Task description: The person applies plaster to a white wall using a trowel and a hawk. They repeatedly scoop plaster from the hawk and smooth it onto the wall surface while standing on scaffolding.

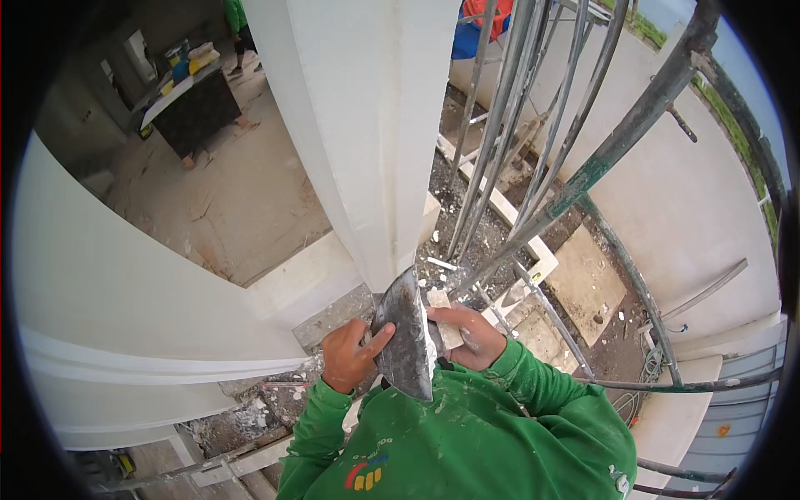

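Note:
My left hand (pixel 346 357) is closed on a dark grey, curved sheet-like holder (pixel 402 337), its index finger lying across the smeared face. White putty (pixel 431 350) lines the right edge of this piece. In my right hand (pixel 473 336) is a small, flat, pale scraper (pixel 446 319), gripped with the thumb along it, close beside the putty. The holder hides part of the scraper and the fingers behind it. Just beyond both hands rises a white wall column (pixel 367 125), its lower end partly covered by the holder.
Metal scaffold tubes (pixel 575 187) stand close on my right, with more bars lower down. Below lie rubble and a concrete slab (pixel 583 283). At left is a curved white wall (pixel 142 283). Through the opening, a dark table (pixel 193 112) bears several things; a person (pixel 239 33) stands beyond.

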`<action>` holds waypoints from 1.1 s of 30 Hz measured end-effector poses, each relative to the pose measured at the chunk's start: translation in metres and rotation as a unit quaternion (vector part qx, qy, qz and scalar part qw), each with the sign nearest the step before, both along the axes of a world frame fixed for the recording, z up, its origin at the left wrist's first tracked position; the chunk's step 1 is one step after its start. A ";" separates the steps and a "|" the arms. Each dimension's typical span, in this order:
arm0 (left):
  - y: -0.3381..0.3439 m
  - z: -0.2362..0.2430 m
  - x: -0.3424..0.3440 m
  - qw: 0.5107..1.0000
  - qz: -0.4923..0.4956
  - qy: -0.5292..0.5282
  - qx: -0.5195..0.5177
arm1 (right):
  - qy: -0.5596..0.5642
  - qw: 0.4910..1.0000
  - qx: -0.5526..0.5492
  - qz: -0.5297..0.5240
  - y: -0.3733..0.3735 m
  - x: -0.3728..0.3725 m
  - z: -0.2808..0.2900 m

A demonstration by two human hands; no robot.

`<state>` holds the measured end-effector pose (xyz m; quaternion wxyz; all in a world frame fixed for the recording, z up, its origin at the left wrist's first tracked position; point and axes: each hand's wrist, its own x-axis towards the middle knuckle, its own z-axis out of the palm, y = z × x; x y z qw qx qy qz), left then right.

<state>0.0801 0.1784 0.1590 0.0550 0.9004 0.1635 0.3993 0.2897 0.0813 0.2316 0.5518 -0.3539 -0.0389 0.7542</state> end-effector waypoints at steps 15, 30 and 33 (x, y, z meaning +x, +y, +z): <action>-0.080 0.000 0.034 0.386 -0.214 -0.418 -0.794 | -0.519 0.599 0.580 -0.191 0.034 0.054 0.023; -0.061 0.021 0.089 0.494 -0.141 -0.292 -0.806 | -0.614 0.502 0.606 0.064 0.051 0.108 -0.022; -0.062 0.025 0.082 0.520 -0.129 -0.287 -0.794 | -0.668 0.501 0.538 0.117 0.066 0.129 -0.047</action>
